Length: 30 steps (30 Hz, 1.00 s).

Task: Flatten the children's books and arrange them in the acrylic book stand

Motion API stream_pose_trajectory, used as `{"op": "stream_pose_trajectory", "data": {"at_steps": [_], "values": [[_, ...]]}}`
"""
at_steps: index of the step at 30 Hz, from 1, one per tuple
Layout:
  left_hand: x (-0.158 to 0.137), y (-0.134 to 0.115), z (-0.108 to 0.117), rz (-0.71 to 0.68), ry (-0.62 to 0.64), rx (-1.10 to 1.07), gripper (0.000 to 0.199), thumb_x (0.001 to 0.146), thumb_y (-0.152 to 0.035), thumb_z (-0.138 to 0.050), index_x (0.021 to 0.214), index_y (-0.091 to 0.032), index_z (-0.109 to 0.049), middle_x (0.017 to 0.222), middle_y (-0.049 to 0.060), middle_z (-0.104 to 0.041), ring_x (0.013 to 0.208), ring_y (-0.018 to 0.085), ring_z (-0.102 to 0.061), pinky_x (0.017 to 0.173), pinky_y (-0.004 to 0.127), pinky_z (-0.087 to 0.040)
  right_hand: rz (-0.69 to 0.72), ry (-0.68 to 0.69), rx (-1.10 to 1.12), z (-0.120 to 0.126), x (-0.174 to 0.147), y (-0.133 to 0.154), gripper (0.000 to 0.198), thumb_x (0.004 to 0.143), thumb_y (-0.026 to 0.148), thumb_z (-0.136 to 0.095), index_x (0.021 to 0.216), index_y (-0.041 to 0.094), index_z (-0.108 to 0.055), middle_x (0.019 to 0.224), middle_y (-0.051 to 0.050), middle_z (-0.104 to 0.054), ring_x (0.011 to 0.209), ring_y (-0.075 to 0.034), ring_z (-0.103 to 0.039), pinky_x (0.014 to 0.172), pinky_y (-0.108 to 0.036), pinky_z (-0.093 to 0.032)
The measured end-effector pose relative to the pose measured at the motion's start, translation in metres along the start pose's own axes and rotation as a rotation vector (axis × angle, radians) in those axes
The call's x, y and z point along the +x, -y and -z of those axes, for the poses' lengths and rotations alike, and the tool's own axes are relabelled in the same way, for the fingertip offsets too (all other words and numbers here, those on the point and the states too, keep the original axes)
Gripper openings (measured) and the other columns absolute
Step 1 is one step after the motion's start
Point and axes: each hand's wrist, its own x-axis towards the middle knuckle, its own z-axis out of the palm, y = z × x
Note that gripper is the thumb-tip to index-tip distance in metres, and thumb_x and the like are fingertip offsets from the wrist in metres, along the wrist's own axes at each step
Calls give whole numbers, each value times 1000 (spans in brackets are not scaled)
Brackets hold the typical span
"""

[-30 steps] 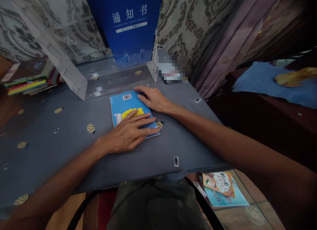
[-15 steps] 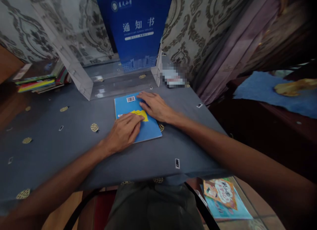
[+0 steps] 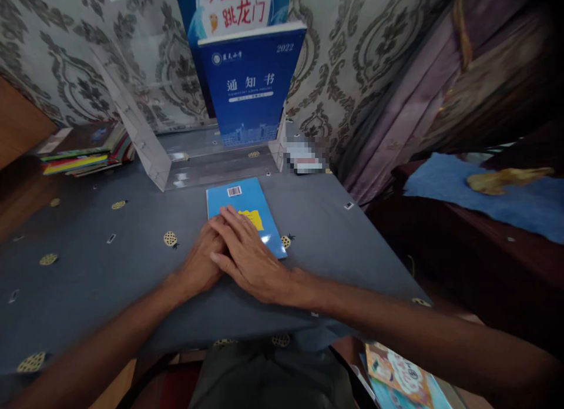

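A blue booklet [image 3: 240,198] lies back cover up on the cloth-covered table, showing a barcode at its top and a yellow patch in the middle. My left hand [image 3: 200,259] rests over its near left part, with most of its fingers covered by my other hand. Across it lies my right hand [image 3: 255,262], palm down with fingers stretched out, the fingertips near the yellow patch. Both hands hide the booklet's lower left corner. Nothing shows in my right hand; what is under my left hand cannot be seen.
Behind the booklet is a clear plastic stand [image 3: 154,162] holding a dark blue 2022 book [image 3: 251,89] and a picture book [image 3: 238,6]. Stacked books [image 3: 83,150] sit at the left. A blurred-out item [image 3: 306,157] is right of the stand. More books [image 3: 403,376] lie below the table edge.
My right hand has moved from the booklet's upper right down and left onto my left hand. The view has tipped up, showing the picture book behind the dark blue one.
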Motion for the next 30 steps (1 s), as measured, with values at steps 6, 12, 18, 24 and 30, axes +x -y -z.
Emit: {"op": "stream_pose_trajectory", "data": {"at_steps": [6, 12, 18, 24, 30], "values": [[13, -12, 7, 7, -61, 60, 47, 98, -20, -40, 144, -22, -42, 138, 15, -56, 129, 29, -51, 109, 55, -45, -58, 4, -21, 12, -14, -16, 58, 103, 47, -41, 153, 18, -38, 163, -17, -31, 155, -28, -17, 124, -59, -24], [15, -17, 6, 47, -61, 95, 37, 96, -13, -39, 130, -20, -52, 134, 13, -59, 130, 27, -51, 112, 53, -43, -63, 42, -101, 23, -19, -26, 60, 104, 49, -38, 154, 16, -39, 159, -19, -40, 151, -30, -29, 121, -59, -31], [17, -19, 4, 57, -84, 138, 42, 94, -10, -39, 133, -21, -50, 136, 13, -58, 131, 27, -52, 113, 54, -44, -76, 101, -188, 29, 1, -46, 64, 104, 52, -32, 147, 7, -48, 155, -22, -44, 150, -31, -33, 121, -56, -32], [18, -20, 3, 51, -75, 167, 39, 97, -12, -38, 133, -22, -50, 135, 12, -57, 128, 27, -53, 111, 53, -46, -115, 50, -206, 23, 41, -74, 62, 104, 54, -30, 144, 11, -52, 153, -20, -47, 148, -31, -36, 120, -56, -31], [21, -24, 9, 50, -51, 204, 35, 98, -14, -39, 129, -22, -52, 133, 11, -58, 126, 27, -53, 109, 52, -47, -204, 57, -315, 23, 63, -92, 60, 102, 48, -39, 146, 7, -49, 159, -23, -37, 151, -34, -28, 120, -55, -30]]}}
